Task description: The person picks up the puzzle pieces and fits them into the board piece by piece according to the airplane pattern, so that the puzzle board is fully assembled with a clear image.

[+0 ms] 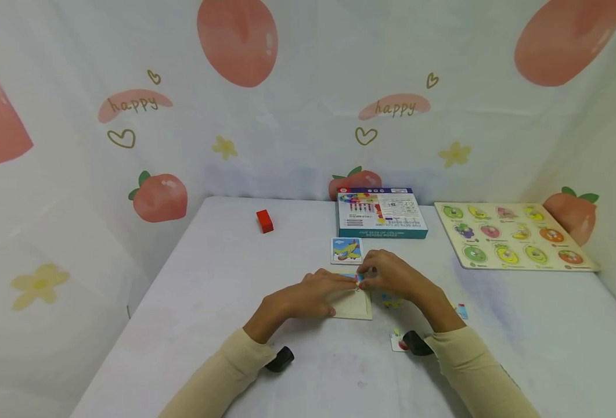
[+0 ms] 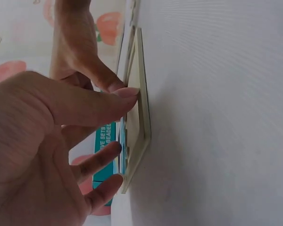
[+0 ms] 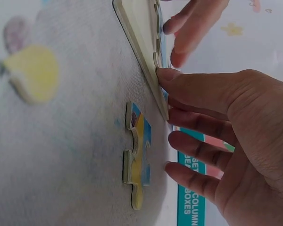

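A pale wooden puzzle tray (image 1: 352,309) lies on the white table, with picture pieces along its far side. My left hand (image 1: 318,293) reaches over the tray from the left. Its thumb touches the tray's rim, and its extended fingers rest against the pieces at the far side. At the far right corner, my right hand (image 1: 391,276) pinches a small blue and red puzzle piece (image 1: 360,278) between thumb and index finger; the fingers partly cover it. A yellow and blue puzzle piece (image 3: 140,160) lies loose on the table beside the tray, below the right hand.
Behind the tray lies a picture card with a yellow plane (image 1: 346,251), then a flat box (image 1: 383,215). A fruit board (image 1: 517,237) lies at right, a red block (image 1: 265,221) at back left. Near the right forearm are a blue piece (image 1: 461,311) and a white fruit piece (image 1: 397,341).
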Action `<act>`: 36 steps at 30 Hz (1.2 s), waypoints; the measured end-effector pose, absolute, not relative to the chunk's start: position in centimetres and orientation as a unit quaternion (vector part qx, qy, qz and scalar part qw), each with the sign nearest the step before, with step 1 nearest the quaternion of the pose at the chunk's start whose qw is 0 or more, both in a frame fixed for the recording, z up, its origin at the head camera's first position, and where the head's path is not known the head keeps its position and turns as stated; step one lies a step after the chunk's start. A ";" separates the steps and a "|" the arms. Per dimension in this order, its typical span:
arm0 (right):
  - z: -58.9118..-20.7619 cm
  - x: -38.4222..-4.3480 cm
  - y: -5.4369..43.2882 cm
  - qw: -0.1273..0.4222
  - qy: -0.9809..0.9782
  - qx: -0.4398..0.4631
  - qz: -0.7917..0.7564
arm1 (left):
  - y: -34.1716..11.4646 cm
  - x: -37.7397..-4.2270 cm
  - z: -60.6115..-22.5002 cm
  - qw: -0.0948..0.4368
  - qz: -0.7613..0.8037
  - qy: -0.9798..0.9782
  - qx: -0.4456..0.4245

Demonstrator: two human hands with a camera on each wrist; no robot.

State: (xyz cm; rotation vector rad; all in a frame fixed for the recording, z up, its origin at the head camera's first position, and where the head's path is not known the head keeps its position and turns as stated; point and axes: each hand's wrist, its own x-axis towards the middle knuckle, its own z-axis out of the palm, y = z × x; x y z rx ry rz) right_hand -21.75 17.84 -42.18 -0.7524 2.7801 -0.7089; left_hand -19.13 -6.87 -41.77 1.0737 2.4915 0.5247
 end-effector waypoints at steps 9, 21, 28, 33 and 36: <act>-42.2 -21.4 18.1 0.087 0.936 -0.248 -0.235 | -6.2 -18.7 -41.3 0.213 0.159 0.893 0.363; -41.7 -18.8 21.2 0.109 0.945 -0.226 -0.209 | -6.4 -18.4 -41.3 0.209 0.144 0.896 0.364; -41.9 -16.9 23.0 0.097 0.949 -0.231 -0.191 | -6.4 -18.3 -41.3 0.208 0.148 0.900 0.354; -41.9 -15.8 23.6 0.100 0.952 -0.214 -0.193 | -6.6 -18.0 -41.3 0.185 0.154 0.905 0.352; -41.8 -15.3 23.7 0.099 0.953 -0.202 -0.203 | -6.8 -17.9 -41.5 0.171 0.157 0.908 0.350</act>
